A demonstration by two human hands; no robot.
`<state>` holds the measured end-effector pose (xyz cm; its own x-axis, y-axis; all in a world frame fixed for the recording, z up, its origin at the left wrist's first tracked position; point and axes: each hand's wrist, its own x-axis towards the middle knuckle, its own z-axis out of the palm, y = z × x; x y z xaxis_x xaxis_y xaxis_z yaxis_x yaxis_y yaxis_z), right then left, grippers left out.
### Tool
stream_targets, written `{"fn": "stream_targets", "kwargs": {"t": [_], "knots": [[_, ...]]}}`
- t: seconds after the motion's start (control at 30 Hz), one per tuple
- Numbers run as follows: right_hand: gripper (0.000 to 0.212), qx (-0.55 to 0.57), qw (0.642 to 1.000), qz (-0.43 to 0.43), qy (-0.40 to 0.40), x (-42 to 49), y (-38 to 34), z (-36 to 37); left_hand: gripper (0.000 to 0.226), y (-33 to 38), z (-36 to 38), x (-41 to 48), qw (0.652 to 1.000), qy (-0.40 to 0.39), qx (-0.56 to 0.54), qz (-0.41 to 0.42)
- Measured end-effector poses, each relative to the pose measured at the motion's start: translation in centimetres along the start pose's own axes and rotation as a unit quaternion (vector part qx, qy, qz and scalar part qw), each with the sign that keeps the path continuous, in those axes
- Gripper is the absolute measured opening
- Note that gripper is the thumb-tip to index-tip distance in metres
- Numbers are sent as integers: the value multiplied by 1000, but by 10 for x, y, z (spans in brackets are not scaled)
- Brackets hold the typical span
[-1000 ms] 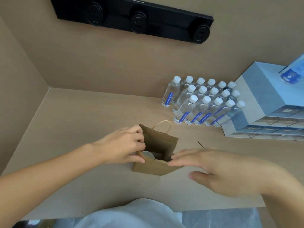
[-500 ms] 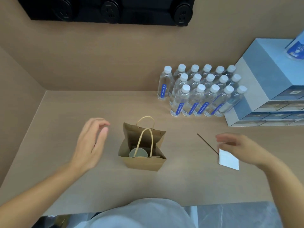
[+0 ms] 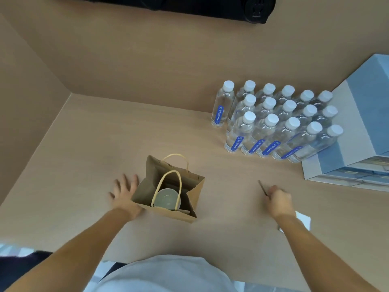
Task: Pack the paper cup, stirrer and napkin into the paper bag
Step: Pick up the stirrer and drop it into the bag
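Note:
A brown paper bag point(image 3: 145, 192) with cream handles stands open on the table. The paper cup point(image 3: 167, 200) with its pale lid sits upright inside it. My left hand point(image 3: 124, 197) lies flat against the bag's left side, fingers spread. To the right, my right hand point(image 3: 279, 200) is closed on the thin dark stirrer point(image 3: 262, 187), whose far end sticks out up and left of my fingers. The white napkin point(image 3: 304, 221) lies on the table just behind my right wrist, partly hidden by my forearm.
Several water bottles point(image 3: 271, 121) with white caps stand in rows at the back right. A blue-grey drawer box point(image 3: 357, 144) sits at the right edge. Walls close the table at the back and left. A black panel point(image 3: 189, 7) hangs on the back wall.
My left hand came back from the air to rest against the bag's left side. My right hand dropped onto the stirrer and closed on it; the napkin stayed on the table.

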<state>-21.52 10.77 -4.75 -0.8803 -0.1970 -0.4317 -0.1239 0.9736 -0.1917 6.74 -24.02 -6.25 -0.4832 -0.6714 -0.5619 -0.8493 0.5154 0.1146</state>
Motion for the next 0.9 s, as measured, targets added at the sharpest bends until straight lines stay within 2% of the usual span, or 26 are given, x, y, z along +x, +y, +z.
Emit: {"fn": "stream_targets", "kwargs": {"t": [0.13, 0.3, 0.47, 0.57, 0.7, 0.9], "knots": [[3, -4, 1000, 1, -25, 8, -16, 2, 93, 1, 18, 5, 999, -1, 44, -17], [19, 29, 996, 55, -70, 9, -36, -8, 92, -7, 27, 11, 999, 12, 34, -12], [4, 15, 994, 62, -83, -5, -55, -7, 88, -15, 30, 19, 998, -12, 58, -9], [23, 4, 995, 60, -84, -11, -59, -8, 85, -17, 29, 19, 996, -25, 82, -12], [33, -4, 994, 60, -87, -19, -55, -5, 82, -19, 25, 15, 996, -33, 84, 7], [16, 71, 996, 23, -41, -24, -50, 5, 80, -14, 18, 8, 995, -45, 87, 19]]}}
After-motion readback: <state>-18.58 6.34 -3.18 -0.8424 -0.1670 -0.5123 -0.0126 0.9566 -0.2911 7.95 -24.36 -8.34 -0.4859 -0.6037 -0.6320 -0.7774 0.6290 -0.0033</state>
